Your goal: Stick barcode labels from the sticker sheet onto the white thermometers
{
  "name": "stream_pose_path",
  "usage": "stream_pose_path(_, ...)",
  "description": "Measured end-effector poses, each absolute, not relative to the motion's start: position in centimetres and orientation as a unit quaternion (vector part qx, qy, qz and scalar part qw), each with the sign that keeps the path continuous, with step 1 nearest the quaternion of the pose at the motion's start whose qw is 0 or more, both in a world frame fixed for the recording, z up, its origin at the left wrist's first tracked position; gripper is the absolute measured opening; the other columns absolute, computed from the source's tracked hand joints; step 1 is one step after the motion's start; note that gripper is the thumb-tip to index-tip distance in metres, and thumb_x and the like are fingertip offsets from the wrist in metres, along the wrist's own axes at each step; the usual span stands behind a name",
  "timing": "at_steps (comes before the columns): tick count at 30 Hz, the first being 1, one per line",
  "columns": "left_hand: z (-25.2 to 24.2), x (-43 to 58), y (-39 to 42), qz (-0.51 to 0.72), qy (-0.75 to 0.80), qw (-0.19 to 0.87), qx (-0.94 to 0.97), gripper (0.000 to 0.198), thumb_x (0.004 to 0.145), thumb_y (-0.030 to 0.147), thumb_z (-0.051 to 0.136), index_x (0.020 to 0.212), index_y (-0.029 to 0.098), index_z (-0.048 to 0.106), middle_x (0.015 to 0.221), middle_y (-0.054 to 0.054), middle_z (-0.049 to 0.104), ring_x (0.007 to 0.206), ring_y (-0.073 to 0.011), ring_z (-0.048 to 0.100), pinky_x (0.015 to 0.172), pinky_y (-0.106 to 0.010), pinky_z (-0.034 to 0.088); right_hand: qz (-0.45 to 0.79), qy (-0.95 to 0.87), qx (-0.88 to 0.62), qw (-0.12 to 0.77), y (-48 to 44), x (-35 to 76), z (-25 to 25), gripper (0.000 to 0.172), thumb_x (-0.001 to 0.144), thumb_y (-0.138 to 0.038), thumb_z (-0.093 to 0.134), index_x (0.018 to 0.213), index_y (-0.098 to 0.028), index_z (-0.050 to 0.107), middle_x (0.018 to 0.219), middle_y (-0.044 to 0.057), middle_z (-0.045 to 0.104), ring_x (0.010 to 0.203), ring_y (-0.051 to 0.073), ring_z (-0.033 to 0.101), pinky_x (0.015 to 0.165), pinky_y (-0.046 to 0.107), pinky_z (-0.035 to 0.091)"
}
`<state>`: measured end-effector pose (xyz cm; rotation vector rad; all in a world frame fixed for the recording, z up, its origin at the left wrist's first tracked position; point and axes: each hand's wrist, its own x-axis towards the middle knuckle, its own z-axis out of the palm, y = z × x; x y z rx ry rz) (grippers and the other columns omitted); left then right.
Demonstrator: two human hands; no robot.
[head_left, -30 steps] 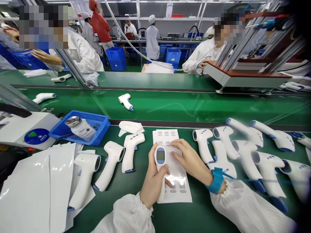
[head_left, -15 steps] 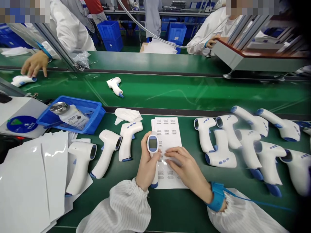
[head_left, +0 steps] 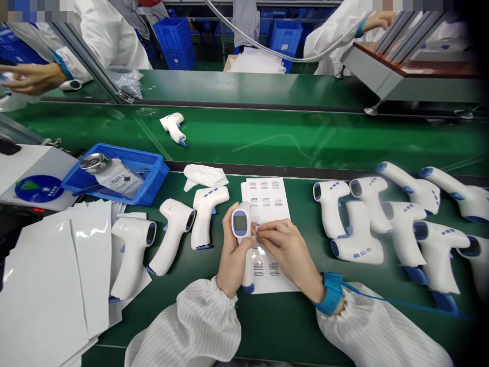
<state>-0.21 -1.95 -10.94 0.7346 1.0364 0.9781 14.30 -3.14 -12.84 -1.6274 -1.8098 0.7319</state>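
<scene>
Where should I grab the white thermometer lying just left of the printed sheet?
Best to grip its slim handle, coming from the near side. The thermometer lies flat with that handle pointing toward you, and the handle looks narrower than the head, so it should sit securely.

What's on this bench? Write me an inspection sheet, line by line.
Surface: green conveyor belt, a second belt beyond it.
Job's things: left hand holds a thermometer, screen up; right hand touches its side above a printed sheet. More thermometers lie on both sides.
Clutter: white pouches, folded cloth, blue tray holding a bottle.
Hands: bare, both at the thermometer.
Cables: blue cord from a wrist strap; overhead hose.
Surroundings: co-workers in white coats, blue crates.
</scene>
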Motion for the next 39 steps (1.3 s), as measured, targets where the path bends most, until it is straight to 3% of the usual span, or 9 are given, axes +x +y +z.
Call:
stream_pose_path(6,-11.0,-0.1,-1.8,0.442,0.470,0.688,0.332,0.062,0.086,0.016,0.057,0.140,0.037,0.034,0.136,-0.001,0.051,0.118,-0.0206,0.056,0.107,-0.037,0.039,0.287,-0.664,-0.636,0.269,-2.0,13.9,-12.7,0.010,0.088,-0.020,0.064,0.080,-0.025,0.070,0.101,0.002,0.072,0.098,0.026,0.058,0.085,0.047,0.044)
stream_pose_path(12,-10.8,-0.3,-1.6,0.443,0.466,0.696,0.321,0.064,0.085,0.014,0.055,0.140,0.037,0.034,0.104,0.001,0.061,0.109,-0.0206,0.059,0.102,-0.038,0.042,0.287,-0.664,-0.618,0.308,-2.6,14.8,-12.8,0.013,0.089,-0.017,0.060,0.085,-0.025,0.070,0.102,0.005,0.070,0.098,0.026,0.058,0.084,0.046,0.048)
stream_pose_path(20,-10.8,-0.3,-1.4,0.445,0.460,0.699,0.319,0.064,0.084,0.014,0.057,0.139,0.038,0.035,0.100,0.002,0.060,0.108,-0.0193,0.059,0.103,-0.039,0.042,0.285,-0.673,-0.624,0.278,-3.0,14.7,-12.9,0.016,0.091,-0.022,0.061,0.091,-0.030,0.074,0.111,0.002,0.071,0.106,0.029,0.057,0.088,0.051,0.044)
stream_pose_path(27,-10.7,-0.1,-1.4,0.444,0.475,0.681,0.336,0.065,0.082,0.016,0.059,0.139,0.037,0.037,0.105,0.001,0.061,0.109,-0.0201,0.058,0.104,-0.039,0.041,0.297,-0.641,-0.644,0.293,-2.2,13.7,-12.5,0.011,0.084,-0.017,0.065,0.075,-0.024,0.066,0.099,0.003,0.071,0.100,0.028,0.057,0.087,0.049,0.043)
stream_pose_path(30,-10.6,-0.2,-1.2,0.436,0.480,0.681,0.342,0.066,0.083,0.016,0.058,0.141,0.038,0.036,0.098,0.002,0.061,0.106,-0.0198,0.059,0.103,-0.039,0.041,0.385,-0.646,-0.583,0.310,-2.7,14.1,-11.3,0.016,0.077,-0.008,0.065,0.071,-0.022,0.062,0.094,0.002,0.068,0.097,0.024,0.059,0.087,0.043,0.046)
stream_pose_path(34,-9.9,-0.3,-1.1,0.416,0.493,0.679,0.352,0.069,0.085,0.016,0.058,0.144,0.040,0.032,0.114,0.000,0.059,0.108,-0.0197,0.058,0.104,-0.038,0.041,0.635,-0.578,-0.442,0.260,-4.3,15.7,-8.4,0.013,0.078,-0.010,0.063,0.073,-0.021,0.062,0.082,-0.001,0.066,0.074,0.015,0.062,0.070,0.030,0.053)
stream_pose_path(36,-9.4,-0.1,-1.4,0.400,0.487,0.683,0.370,0.070,0.086,0.019,0.060,0.146,0.042,0.029,0.125,-0.002,0.055,0.102,-0.0198,0.059,0.096,-0.037,0.047,0.681,-0.542,-0.426,0.247,-4.8,16.3,-7.1,0.009,0.080,-0.015,0.065,0.073,-0.022,0.062,0.080,-0.001,0.065,0.068,0.014,0.060,0.064,0.028,0.052)
stream_pose_path(39,-9.0,0.6,-2.3,0.376,0.463,0.705,0.384,0.072,0.088,0.029,0.061,0.148,0.044,0.025,0.137,-0.005,0.049,0.083,-0.0174,0.061,0.069,-0.029,0.053,0.601,-0.556,-0.485,0.307,-4.7,16.8,-6.2,0.009,0.083,-0.022,0.065,0.074,-0.023,0.064,0.092,0.003,0.064,0.078,0.016,0.062,0.067,0.029,0.052)
